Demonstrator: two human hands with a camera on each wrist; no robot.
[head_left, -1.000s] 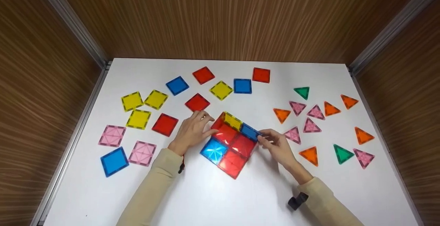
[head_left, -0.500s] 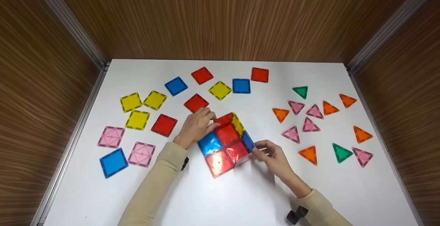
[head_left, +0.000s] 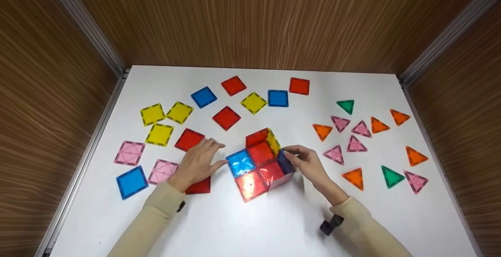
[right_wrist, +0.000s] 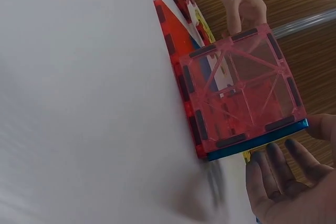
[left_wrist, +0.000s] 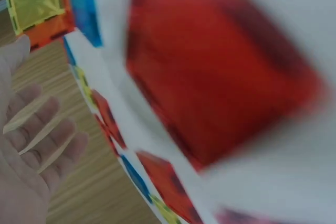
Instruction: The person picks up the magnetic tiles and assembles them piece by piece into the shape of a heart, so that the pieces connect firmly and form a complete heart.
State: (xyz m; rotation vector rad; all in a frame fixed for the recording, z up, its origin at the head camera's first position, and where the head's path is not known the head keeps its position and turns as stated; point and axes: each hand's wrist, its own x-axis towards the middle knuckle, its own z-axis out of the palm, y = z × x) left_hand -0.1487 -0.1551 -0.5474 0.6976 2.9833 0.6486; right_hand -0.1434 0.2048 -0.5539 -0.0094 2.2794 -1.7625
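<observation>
A base of four-square form, made of red [head_left: 261, 153] and blue [head_left: 240, 163] magnetic tiles, lies at mid-table. Along its far and right sides stand upright square tiles: red [head_left: 256, 137], yellow [head_left: 274, 141], blue [head_left: 286, 163] and a clear pink one [right_wrist: 241, 80]. My right hand [head_left: 307, 165] pinches the upright blue tile, thumb at its top edge and fingers behind it. My left hand [head_left: 195, 165], fingers spread, is left of the base and holds nothing. Below it a loose red tile [head_left: 199, 186] is partly hidden by the hand and wrist.
Loose yellow [head_left: 159, 134], red [head_left: 226, 118], blue [head_left: 132, 182] and pink [head_left: 129, 153] square tiles lie to the left and back. Orange [head_left: 354, 178], pink [head_left: 356, 143] and green [head_left: 392, 177] triangle tiles are scattered at right. Wood-grain panels [head_left: 258, 22] surround the table.
The tile structure has turned on the table. My left hand has let go of it and moved left, uncovering a red tile. My right hand has stayed at the blue wall tile.
</observation>
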